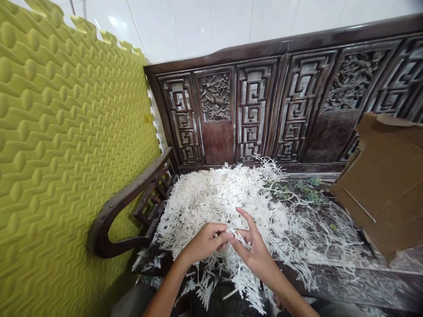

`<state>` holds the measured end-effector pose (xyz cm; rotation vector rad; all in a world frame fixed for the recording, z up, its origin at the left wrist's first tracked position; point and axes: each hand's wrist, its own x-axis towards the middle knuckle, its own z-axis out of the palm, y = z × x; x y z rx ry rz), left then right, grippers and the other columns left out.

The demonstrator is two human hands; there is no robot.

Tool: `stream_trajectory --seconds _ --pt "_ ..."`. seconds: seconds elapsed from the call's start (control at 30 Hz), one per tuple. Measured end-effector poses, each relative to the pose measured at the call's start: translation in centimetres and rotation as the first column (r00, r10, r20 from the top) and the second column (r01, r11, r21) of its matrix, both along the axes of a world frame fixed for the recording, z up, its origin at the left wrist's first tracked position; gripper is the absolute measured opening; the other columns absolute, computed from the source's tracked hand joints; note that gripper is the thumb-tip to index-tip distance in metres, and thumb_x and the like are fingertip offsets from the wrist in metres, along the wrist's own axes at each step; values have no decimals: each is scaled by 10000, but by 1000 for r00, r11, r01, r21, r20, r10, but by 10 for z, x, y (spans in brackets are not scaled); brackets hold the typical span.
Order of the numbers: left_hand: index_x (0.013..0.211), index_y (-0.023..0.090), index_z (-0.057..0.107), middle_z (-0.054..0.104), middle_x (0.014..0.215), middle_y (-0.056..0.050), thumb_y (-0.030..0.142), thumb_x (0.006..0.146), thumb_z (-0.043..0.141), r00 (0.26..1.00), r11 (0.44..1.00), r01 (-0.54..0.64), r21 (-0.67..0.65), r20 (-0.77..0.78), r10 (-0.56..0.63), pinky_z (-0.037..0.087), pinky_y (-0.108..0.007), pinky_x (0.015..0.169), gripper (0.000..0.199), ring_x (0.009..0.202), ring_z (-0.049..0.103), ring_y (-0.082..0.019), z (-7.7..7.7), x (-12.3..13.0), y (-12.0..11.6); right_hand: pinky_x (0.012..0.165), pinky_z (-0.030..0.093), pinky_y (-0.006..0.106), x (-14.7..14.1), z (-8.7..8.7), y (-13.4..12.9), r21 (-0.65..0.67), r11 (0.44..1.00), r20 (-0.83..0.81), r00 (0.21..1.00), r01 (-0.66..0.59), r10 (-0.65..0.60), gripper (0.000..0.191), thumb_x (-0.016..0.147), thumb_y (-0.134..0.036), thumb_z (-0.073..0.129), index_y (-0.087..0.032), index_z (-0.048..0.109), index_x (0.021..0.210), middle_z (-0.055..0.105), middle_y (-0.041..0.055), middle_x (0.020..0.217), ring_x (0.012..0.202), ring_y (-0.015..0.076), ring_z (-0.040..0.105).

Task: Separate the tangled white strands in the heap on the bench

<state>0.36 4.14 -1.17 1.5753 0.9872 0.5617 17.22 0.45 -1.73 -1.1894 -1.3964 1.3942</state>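
Observation:
My left hand (213, 237) and my right hand (249, 246) meet over the front of a large heap of white branching plastic sprigs (205, 193). Between the fingertips of both hands is a small white sprig (238, 235), partly covered by the fingers. The left thumb and fingers pinch one end of it. On the right, thumb and fingers close on the sprig while the index finger points up and away. Loose sprigs spill over the seat's front edge just below the hands.
The heap lies on a dark carved wooden bench (218, 143) with a curved armrest (105, 220) at left. Green sprigs (310, 189) lie right of the heap, near a torn brown cardboard piece (386, 189). A yellow foam mat (66, 132) stands along the left side.

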Motion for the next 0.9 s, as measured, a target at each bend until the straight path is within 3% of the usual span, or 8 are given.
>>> stream_trajectory --seconds 0.07,0.17,0.27,0.37,0.63,0.8,0.87,0.9 --pt "648 141 558 522 600 -4 499 904 448 999 999 -31 36 8 31 373 -225 595 454 582 480 -113 -3 -1 2 928 410 490 -1 2 0 2 1000 28 1000 6 -6 788 857 -535 536 -262 132 1476 597 -10 708 716 225 596" --pt "612 144 535 484 563 4 486 920 414 986 975 -160 152 -30 167 333 -229 583 476 564 447 -112 -8 3 3 853 448 452 -2 7 2 6 1000 73 997 -6 5 746 881 -523 503 -266 129 1473 572 -22 690 679 214 579" --pt "589 150 463 447 555 7 482 927 397 935 907 -319 273 -68 349 292 -236 568 478 569 424 -115 -12 12 1 757 459 380 -2 12 6 53 997 71 996 -53 49 703 902 -501 478 -258 136 1466 484 -53 628 590 179 502" --pt "598 157 427 445 568 7 468 928 395 875 839 -435 325 -65 479 264 -240 555 455 569 405 -117 -14 19 -2 790 449 371 -3 15 9 94 992 56 995 -86 81 681 916 -473 472 -247 136 1464 483 -54 648 588 161 481" --pt "597 164 411 435 559 8 426 920 414 763 710 -582 396 -36 646 234 -248 550 416 563 378 -121 -16 28 -8 891 442 407 -7 17 15 112 990 62 995 -85 79 600 917 -438 479 -265 213 1426 540 -29 712 777 198 589" --pt "596 171 462 425 545 11 417 897 443 738 695 -648 310 30 674 247 -238 510 389 524 363 -113 -21 17 6 634 479 332 -7 21 11 58 978 47 980 -198 196 541 914 -406 473 -280 257 1393 581 3 762 640 175 543" --pt "628 170 508 419 545 15 408 870 464 619 600 -783 166 103 779 243 -226 462 342 475 332 -101 -22 -10 22 639 482 341 -7 17 4 30 971 54 970 -237 235 591 885 -371 524 -304 260 1410 565 -9 725 612 168 524" --pt "650 163 527 422 557 16 404 854 482 501 495 -866 79 151 852 259 -220 459 319 474 345 -97 -20 -27 30 668 486 360 -7 13 0 11 971 67 969 -237 236 629 866 -360 552 -317 259 1421 549 -18 697 617 173 524"
